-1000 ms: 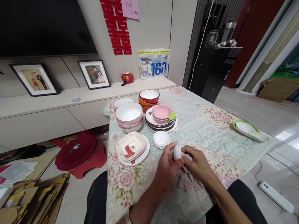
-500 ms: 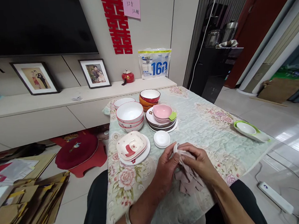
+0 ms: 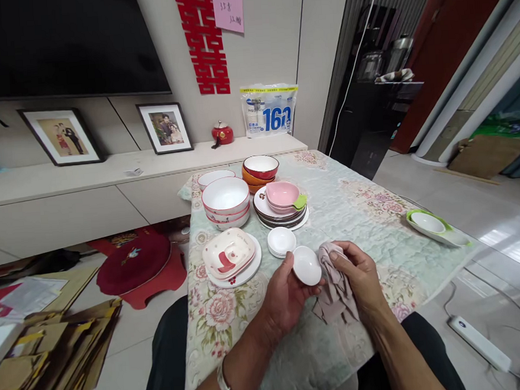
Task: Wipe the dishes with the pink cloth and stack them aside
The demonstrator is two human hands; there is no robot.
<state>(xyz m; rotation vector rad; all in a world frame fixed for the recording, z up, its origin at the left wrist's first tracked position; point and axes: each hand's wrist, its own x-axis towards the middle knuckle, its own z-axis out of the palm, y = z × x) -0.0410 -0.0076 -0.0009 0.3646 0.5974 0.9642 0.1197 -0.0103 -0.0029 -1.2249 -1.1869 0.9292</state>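
Observation:
My left hand is closed on a small white dish, thumb at its rim and fingers beneath, with the hollow side facing up toward me. Just right of it, my right hand grips a crumpled pinkish-beige cloth, which hangs down below the fingers. The cloth is beside the dish's right edge; whether they touch I cannot tell. Beyond my left hand, a short stack of like small white dishes stands on the floral tablecloth.
Left of the small dishes, a patterned square bowl rests on a white plate. Farther back are white bowls, red and orange bowls, and pink bowls on stacked plates. A green-rimmed dish lies near the right edge.
The small dish has turned from edge-on to show its hollow side. My right hand with the cloth has moved slightly right, away from the dish it was wrapped around.

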